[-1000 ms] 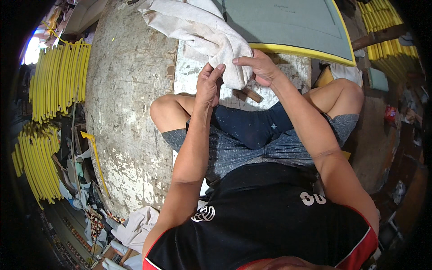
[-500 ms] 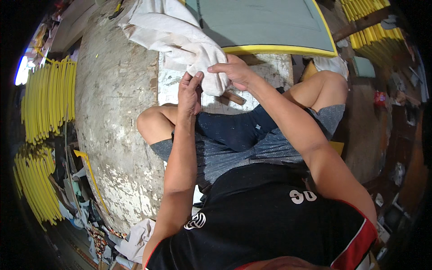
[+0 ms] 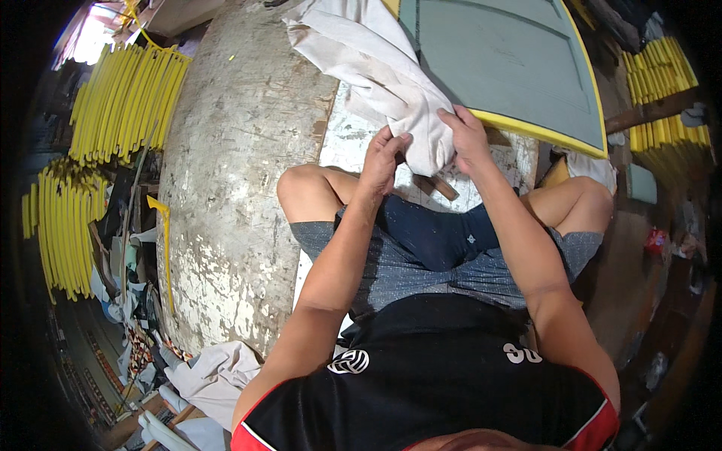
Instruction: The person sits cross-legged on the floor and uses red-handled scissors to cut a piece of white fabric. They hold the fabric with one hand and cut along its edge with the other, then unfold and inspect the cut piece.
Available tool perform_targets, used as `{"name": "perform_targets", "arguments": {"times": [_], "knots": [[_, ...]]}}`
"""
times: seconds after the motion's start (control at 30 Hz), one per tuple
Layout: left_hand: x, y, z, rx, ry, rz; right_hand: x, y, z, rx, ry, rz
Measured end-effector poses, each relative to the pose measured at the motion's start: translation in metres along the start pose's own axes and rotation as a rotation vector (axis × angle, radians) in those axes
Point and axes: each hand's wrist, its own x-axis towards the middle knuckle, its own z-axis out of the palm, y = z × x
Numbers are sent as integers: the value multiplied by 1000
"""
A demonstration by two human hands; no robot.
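And here we are over the worn board [image 3: 248, 143], paint flaking, the person sitting cross-legged in dark socks [image 3: 425, 233] and grey shorts [image 3: 323, 244], both arms reaching forward to the pale cloth [image 3: 376, 64]. The left hand [image 3: 382, 159] has it by the near left edge, thumb and fingers pinched together on the fabric; across the bundle, the right hand [image 3: 469, 143] grips the opposite side, its thumb over the material, though the fingers behind are partly hidden. So both hands are clamped on the same cloth — the gathered near end hangs between them, rounded and creased, while the rest trails away up and to the left, crumpled in loose folds. It lies in front of the crossed legs, right alongside the grey-green panel [image 3: 511, 64], overlapping that panel's left corner, with the yellow edging [image 3: 541, 134] showing just beyond the right hand. Just below the bunched end, a short brown wooden piece [image 3: 444, 189] pokes out on the white-flecked surface. Out on the left wing, yellow strips [image 3: 128, 101] hang in a dense row — and down by the left elbow sits a second crumpled cloth [image 3: 218, 379], well apart from the action.
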Motion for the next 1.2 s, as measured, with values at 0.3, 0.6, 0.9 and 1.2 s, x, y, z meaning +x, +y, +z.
{"name": "perform_targets", "arguments": {"times": [0.3,0.6,0.9,1.2], "knots": [[13,16,-43,242,596,441,-40,-32,19,-597,-502,-151],[81,124,-57,444,529,119,-126,-7,69,-1066,-1000,-490],[57,291,-66,972,737,1150,-105,-19,64,-769,-432,-649],[-50,89,55,1813,-291,506,-28,-35,32,145,-155,109]]}}
